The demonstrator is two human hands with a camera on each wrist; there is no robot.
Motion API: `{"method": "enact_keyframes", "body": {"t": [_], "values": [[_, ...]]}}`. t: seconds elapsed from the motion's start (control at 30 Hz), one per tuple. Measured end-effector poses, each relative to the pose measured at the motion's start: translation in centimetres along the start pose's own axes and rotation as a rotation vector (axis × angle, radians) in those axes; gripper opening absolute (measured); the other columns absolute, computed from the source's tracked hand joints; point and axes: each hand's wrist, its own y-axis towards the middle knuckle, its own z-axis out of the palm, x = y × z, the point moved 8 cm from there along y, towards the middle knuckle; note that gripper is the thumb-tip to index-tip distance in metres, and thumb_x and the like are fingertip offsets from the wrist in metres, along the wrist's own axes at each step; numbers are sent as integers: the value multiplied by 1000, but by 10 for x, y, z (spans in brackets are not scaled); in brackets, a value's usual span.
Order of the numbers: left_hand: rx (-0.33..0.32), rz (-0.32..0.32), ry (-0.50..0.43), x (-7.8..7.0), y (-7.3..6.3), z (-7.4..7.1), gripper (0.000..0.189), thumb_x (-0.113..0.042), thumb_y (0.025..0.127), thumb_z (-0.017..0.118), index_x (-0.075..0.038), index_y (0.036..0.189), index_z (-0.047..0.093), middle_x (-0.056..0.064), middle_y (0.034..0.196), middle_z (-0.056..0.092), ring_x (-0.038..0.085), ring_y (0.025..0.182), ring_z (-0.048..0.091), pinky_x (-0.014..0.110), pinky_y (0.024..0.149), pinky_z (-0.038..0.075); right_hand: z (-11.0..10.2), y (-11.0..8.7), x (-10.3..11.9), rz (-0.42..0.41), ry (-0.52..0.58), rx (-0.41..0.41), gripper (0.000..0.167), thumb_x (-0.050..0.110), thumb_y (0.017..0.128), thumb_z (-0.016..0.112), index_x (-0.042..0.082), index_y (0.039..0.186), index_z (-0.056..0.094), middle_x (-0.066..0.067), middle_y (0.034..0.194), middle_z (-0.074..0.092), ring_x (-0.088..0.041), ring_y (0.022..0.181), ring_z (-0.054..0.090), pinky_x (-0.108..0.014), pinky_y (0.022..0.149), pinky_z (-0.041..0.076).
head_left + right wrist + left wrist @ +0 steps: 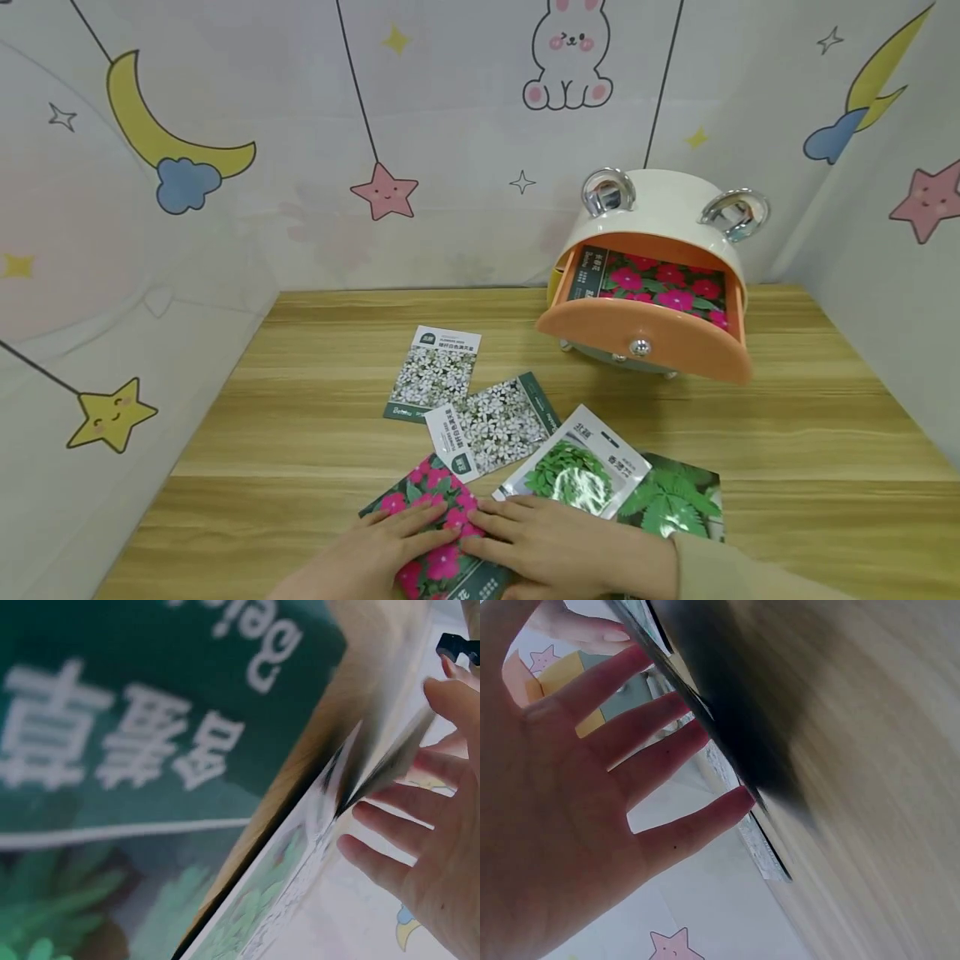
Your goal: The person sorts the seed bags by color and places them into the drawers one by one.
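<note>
A pink-flower seed packet (442, 562) lies at the front of the table, beneath both hands. My left hand (375, 546) rests its straight fingers on the packet's left part; in the left wrist view these fingers (656, 765) are spread, tips at its surface. The packet's edge shows there as a thin slanted line over a dark shadow. From the other side my right hand (558, 537) touches the same packet with extended fingers. In the right wrist view the right thumb (454, 705) is beside its near edge. The right hand partly covers a white-bordered green-leaf packet (573, 475).
Two white-flower packets (435, 375) (498, 425) lie beyond the hands. A dark green-leaf packet (671, 500) is partly under the right forearm. At the back right stands a white and orange alarm-clock-shaped box (671, 196), its drawer (645, 333) pulled out with a pink-flower packet (663, 287) inside.
</note>
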Motion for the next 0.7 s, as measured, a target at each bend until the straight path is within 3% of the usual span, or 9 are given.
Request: {"method": "enact_keyframes", "body": {"t": [0.13, 0.27, 0.4, 0.57, 0.7], "values": [[-12, 0, 15, -3, 0, -3, 80, -75, 74, 59, -38, 143, 43, -1, 148, 46, 24, 138, 42, 58, 97, 46, -8, 3, 10, -22, -139, -89, 58, 50, 102, 26, 17, 149, 36, -3, 148, 46, -17, 137, 46, -29, 105, 45], [1, -8, 23, -7, 1, -5, 79, -76, 75, 56, -38, 143, 43, -2, 147, 47, 25, 137, 42, 61, 99, 44, -22, 6, 25, -32, -290, -244, 51, 50, 101, 34, 18, 137, 52, 1, 132, 62, -10, 116, 61, -19, 90, 52], [-18, 4, 43, -10, 3, -6, 77, -75, 78, 53, -33, 142, 45, 0, 147, 48, 25, 137, 43, 58, 101, 44, -34, 6, 37, -34, -320, -369, 42, 47, 100, 41, 21, 126, 61, 5, 118, 69, -6, 101, 66, -13, 78, 53], [-68, 31, 59, -14, 4, -12, 74, -73, 83, 47, -28, 142, 47, 4, 145, 49, 27, 134, 46, 59, 100, 44, -41, 4, 43, -33, -287, -384, 41, 42, 100, 43, 16, 125, 62, 3, 116, 70, -7, 103, 67, -11, 79, 53], [-90, 46, 14, -15, 3, -17, 69, -71, 87, 43, -28, 142, 48, 5, 146, 49, 28, 134, 47, 62, 100, 43, -46, 3, 40, 0, -267, -358, 42, 42, 101, 42, 15, 128, 60, 0, 119, 69, -8, 105, 67, -12, 81, 53]]}}
